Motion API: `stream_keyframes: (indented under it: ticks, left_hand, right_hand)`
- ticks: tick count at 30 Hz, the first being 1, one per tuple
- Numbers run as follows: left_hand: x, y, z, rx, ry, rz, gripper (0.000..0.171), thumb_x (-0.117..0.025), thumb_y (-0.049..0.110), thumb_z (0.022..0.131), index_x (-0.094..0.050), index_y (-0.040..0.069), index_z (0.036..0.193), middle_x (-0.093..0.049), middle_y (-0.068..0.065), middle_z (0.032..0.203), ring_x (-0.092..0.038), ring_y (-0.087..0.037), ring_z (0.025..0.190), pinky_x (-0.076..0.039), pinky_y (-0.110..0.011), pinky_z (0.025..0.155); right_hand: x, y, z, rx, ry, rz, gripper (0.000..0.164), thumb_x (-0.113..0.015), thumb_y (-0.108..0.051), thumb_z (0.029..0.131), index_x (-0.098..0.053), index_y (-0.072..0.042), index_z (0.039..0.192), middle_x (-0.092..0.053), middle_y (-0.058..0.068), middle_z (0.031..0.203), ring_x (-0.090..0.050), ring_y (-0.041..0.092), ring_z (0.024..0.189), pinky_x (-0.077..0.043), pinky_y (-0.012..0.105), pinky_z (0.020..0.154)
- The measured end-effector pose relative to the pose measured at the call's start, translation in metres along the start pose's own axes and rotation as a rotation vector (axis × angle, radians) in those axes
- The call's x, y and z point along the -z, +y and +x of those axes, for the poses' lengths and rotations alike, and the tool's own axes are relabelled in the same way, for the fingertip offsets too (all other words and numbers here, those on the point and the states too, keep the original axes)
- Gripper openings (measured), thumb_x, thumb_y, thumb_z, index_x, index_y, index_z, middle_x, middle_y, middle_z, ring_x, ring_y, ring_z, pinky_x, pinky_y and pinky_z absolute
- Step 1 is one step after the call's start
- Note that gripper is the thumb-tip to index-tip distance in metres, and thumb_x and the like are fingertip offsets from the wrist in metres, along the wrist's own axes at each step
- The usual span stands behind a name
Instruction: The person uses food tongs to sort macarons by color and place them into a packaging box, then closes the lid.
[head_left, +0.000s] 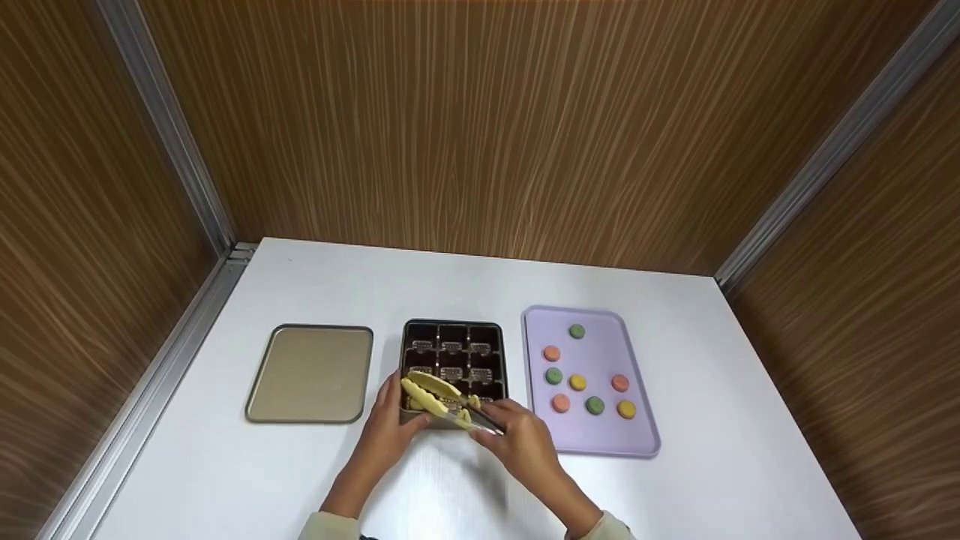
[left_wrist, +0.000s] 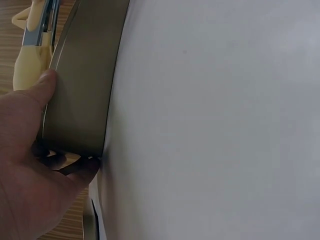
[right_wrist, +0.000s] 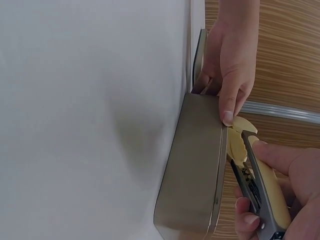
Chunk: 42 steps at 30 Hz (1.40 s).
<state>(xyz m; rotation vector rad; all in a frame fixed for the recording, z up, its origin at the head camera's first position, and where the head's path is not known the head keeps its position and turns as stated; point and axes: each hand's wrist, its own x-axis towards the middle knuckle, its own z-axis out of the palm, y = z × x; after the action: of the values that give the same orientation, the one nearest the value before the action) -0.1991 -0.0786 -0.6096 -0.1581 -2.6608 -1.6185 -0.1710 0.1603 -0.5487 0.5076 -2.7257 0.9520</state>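
A metal tin box (head_left: pixel 453 332) with a dark brown divided insert stands mid-table. My left hand (head_left: pixel 384 427) grips its near left corner, thumb on the front wall and fingers round the side. Tongs with pale yellow scalloped heads (head_left: pixel 437 385) are in my right hand (head_left: pixel 525 442), thumb on one arm and fingers curled round the other. Their heads reach over the near left compartments. Something yellow (head_left: pixel 415 403) shows low in the near left compartment, partly covered by the tongs; whether the tongs touch it I cannot tell.
Right of the box lies a lilac tray (head_left: pixel 600 439) bearing several small round macarons (head_left: pixel 577 382) in green, orange-pink and yellow. A flat gold-coloured lid (head_left: pixel 311 375) lies left of the box. Wood-grain panels (head_left: pixel 450 135) enclose the white table (head_left: pixel 247 480) at the back and sides.
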Motion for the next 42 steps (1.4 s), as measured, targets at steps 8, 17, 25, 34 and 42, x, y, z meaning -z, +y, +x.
stream_keyframes:
  ticks: [8, 17, 25, 34, 42]
  left_hand:
    - [0.001, 0.001, 0.0, -0.015, 0.01, -0.028, 0.095, -0.078, 0.032, 0.089, -0.021, 0.012, 0.162, -0.026, -0.016, 0.165, -0.029, -0.039, 0.149, -0.028, -0.057, 0.12]
    - [0.006, 0.005, -0.001, 0.017, -0.045, 0.005, 0.099, -0.074, 0.04, 0.092, -0.013, 0.012, 0.163, -0.01, -0.007, 0.171, -0.014, -0.035, 0.155, -0.022, -0.057, 0.122]
    - [0.005, 0.003, -0.001, 0.038, -0.045, 0.002, 0.095, -0.074, 0.041, 0.091, -0.018, 0.014, 0.163, -0.011, -0.004, 0.171, -0.016, -0.039, 0.154, -0.022, -0.061, 0.121]
    - [0.004, 0.004, -0.003, 0.066, -0.033, -0.009, 0.095, -0.076, 0.043, 0.088, -0.022, 0.017, 0.162, -0.013, 0.0, 0.171, -0.017, -0.037, 0.154, -0.021, -0.06, 0.122]
    - [0.004, 0.005, -0.003, 0.058, -0.039, -0.025, 0.097, -0.077, 0.046, 0.087, -0.023, 0.018, 0.162, -0.013, 0.0, 0.171, -0.017, -0.037, 0.154, -0.023, -0.06, 0.121]
  right_hand:
    - [0.007, 0.004, -0.002, -0.061, -0.001, -0.001, 0.048, -0.086, -0.032, 0.08, -0.075, -0.006, 0.118, -0.072, 0.005, 0.112, -0.071, 0.023, 0.103, -0.058, 0.041, 0.088]
    - [0.024, 0.015, -0.006, -0.126, 0.033, 0.015, 0.054, -0.086, -0.032, 0.079, -0.072, -0.004, 0.123, -0.071, 0.005, 0.115, -0.068, 0.024, 0.107, -0.057, 0.044, 0.092]
    - [0.033, 0.028, -0.012, -0.14, 0.112, -0.011, 0.05, -0.09, -0.027, 0.075, -0.075, -0.003, 0.116, -0.073, 0.006, 0.109, -0.064, 0.022, 0.102, -0.054, 0.044, 0.089]
    - [0.047, 0.041, -0.022, -0.215, 0.173, -0.008, 0.054, -0.091, -0.022, 0.073, -0.074, 0.004, 0.116, -0.07, 0.015, 0.115, -0.064, 0.033, 0.108, -0.052, 0.05, 0.094]
    - [0.062, 0.058, -0.035, -0.243, 0.215, -0.035, 0.056, -0.092, -0.02, 0.072, -0.073, 0.003, 0.119, -0.071, 0.015, 0.112, -0.064, 0.033, 0.105, -0.052, 0.051, 0.093]
